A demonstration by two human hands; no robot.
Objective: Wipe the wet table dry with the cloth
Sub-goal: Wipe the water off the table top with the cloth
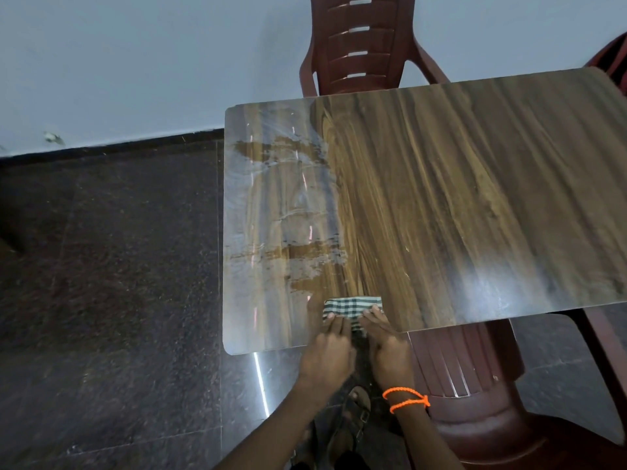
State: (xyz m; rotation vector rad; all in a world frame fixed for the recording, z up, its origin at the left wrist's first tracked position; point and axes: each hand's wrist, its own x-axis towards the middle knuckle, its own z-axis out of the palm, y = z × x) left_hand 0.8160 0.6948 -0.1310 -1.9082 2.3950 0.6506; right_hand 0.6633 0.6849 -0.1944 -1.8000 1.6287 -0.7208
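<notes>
Both hands, left hand [327, 347] and right hand [385, 340], press flat-fingered | folded checked cloth [353, 308] | table [475, 198] streaked wet.

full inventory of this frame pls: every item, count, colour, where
table: 1, brown wood-grain top, centre to right of view
wet patch: 1, pale streaky film, left part of the table top
cloth: 1, green and white check, folded, near edge of the table
chairs: 3 in view, reddish-brown plastic; one behind the far edge, one at the top right corner, one tucked under the near right edge
floor: dark speckled tiles, left and below
wall: pale grey-blue, dark skirting at its foot
sandal: 1 seen, brown, on a foot below the table edge
wrist cord: orange, two loops, right wrist
left hand: presses on the cloth
right hand: presses on the cloth
</notes>
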